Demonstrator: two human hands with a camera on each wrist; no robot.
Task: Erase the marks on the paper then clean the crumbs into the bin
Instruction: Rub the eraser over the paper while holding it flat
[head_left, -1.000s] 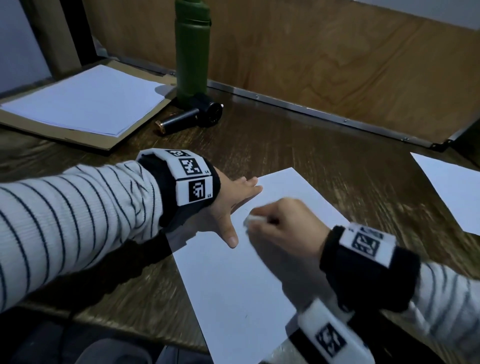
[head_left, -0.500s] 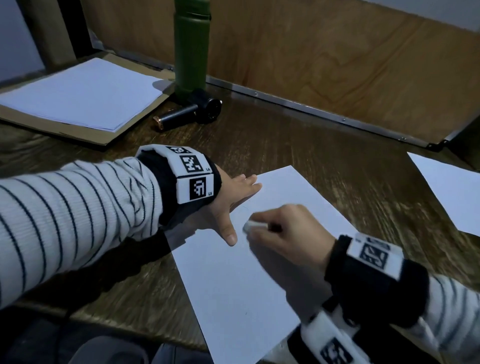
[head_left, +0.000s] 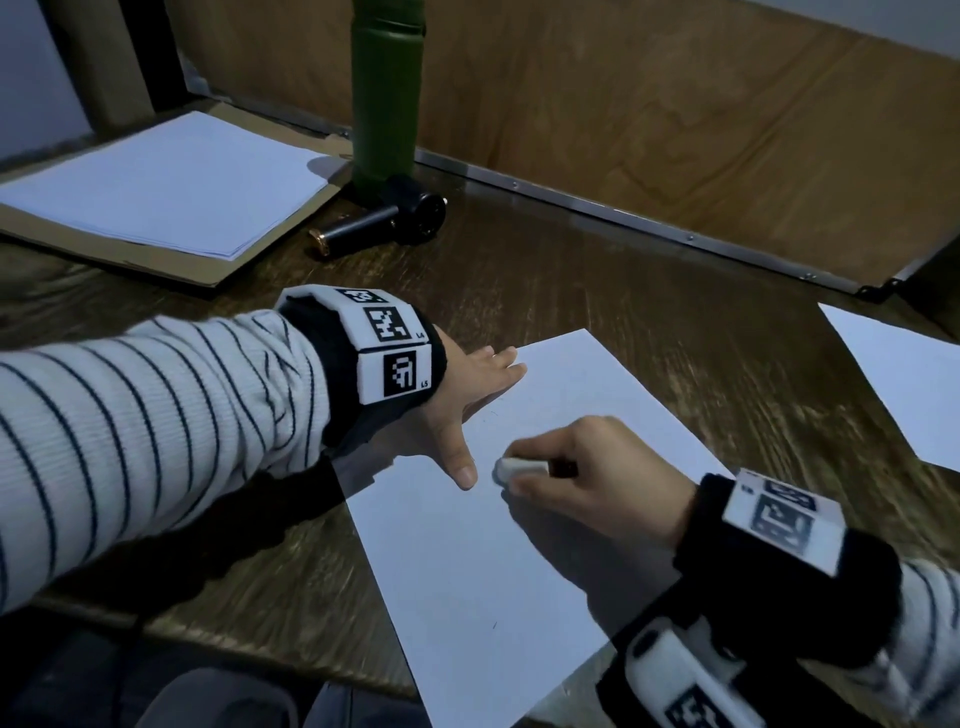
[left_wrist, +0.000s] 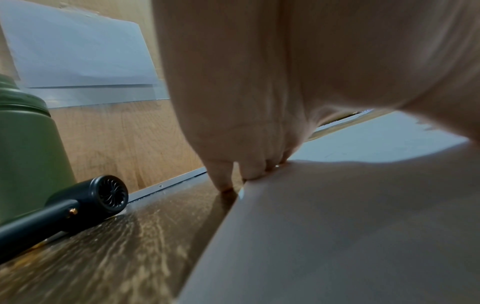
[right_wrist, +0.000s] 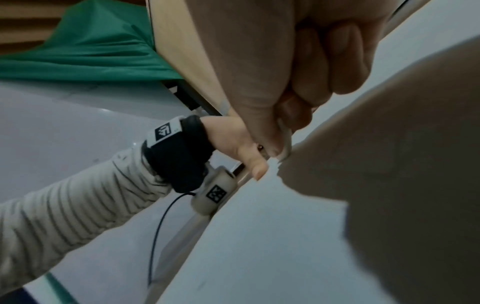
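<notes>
- Lying flat on the wooden counter (head_left: 597, 270), angled: white paper (head_left: 467, 571), faint marks on it.
- R hand (head_left: 597, 478) curled round a white eraser (head_left: 514, 467), tip on the sheet's mid area.
- L hand (head_left: 467, 400) spread flat, fingers straight, pinning the paper's far-left corner.
- Behind: green bottle (head_left: 384, 93), black handheld fan (head_left: 384, 223), paper stack (head_left: 156, 182) on cardboard.
</notes>
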